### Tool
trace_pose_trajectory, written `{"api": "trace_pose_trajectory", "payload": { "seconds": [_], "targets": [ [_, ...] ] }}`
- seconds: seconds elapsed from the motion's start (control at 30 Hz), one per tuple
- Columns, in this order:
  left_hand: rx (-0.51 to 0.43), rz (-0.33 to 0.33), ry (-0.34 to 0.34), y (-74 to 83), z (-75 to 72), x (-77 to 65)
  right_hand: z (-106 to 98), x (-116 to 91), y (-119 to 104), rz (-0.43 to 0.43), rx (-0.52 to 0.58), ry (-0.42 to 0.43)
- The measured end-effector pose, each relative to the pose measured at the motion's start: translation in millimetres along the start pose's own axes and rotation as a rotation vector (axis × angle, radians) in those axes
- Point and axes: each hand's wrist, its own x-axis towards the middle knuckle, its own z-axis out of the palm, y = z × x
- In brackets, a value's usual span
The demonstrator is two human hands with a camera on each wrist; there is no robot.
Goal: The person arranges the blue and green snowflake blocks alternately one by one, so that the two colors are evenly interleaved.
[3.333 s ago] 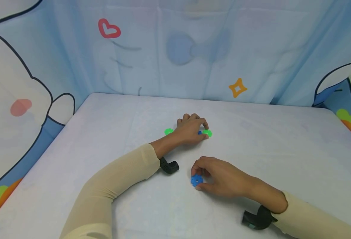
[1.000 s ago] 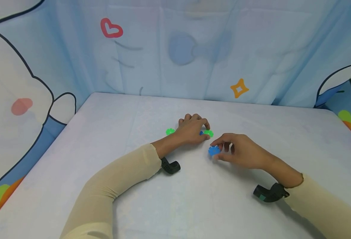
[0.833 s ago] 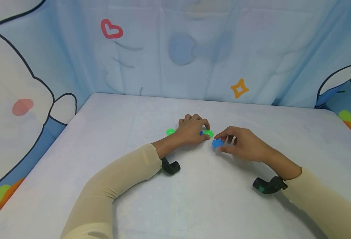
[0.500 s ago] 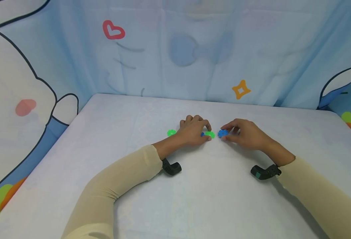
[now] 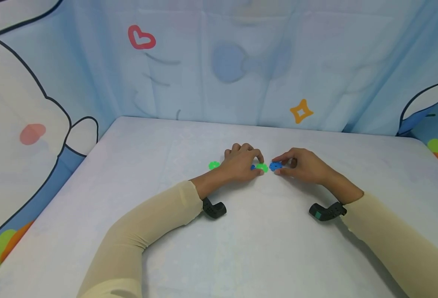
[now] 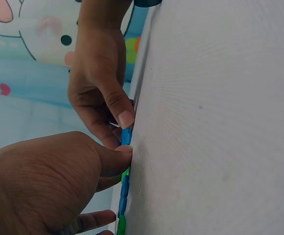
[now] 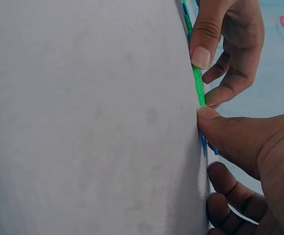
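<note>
My left hand (image 5: 241, 163) pinches a green notched plastic disc (image 5: 262, 167) between thumb and finger, flat on the table. A darker blue disc (image 5: 253, 167) shows partly beneath that hand, against the green one. Beyond the wrist, another green disc (image 5: 214, 165) peeks out; the stretch between is hidden by the hand. With thumb and fingertips my right hand (image 5: 304, 165) holds a blue notched disc (image 5: 275, 166), its edge right beside the green one. Seen low in the left wrist view, blue and green pieces (image 6: 124, 188) lie edge to edge in a line.
A white cloth (image 5: 263, 248) covers the table, its far edge meeting a light blue printed curtain (image 5: 181, 82). Black wrist cameras (image 5: 214, 209) sit under both forearms, close above the cloth. Long beige sleeves (image 5: 155, 219) cover both arms.
My right hand has carried the blue disc away from the body, from the table's middle to the row, then slightly left to the green disc's edge. My left hand keeps its place.
</note>
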Motion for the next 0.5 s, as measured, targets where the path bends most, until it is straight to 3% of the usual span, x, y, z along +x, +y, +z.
{"api": "trace_pose_trajectory", "payload": {
  "seconds": [0.5],
  "targets": [
    [0.013, 0.003, 0.001, -0.3, 2.1, 1.5, 0.6, 3.1, 0.0, 0.043, 0.019, -0.036]
  ]
}}
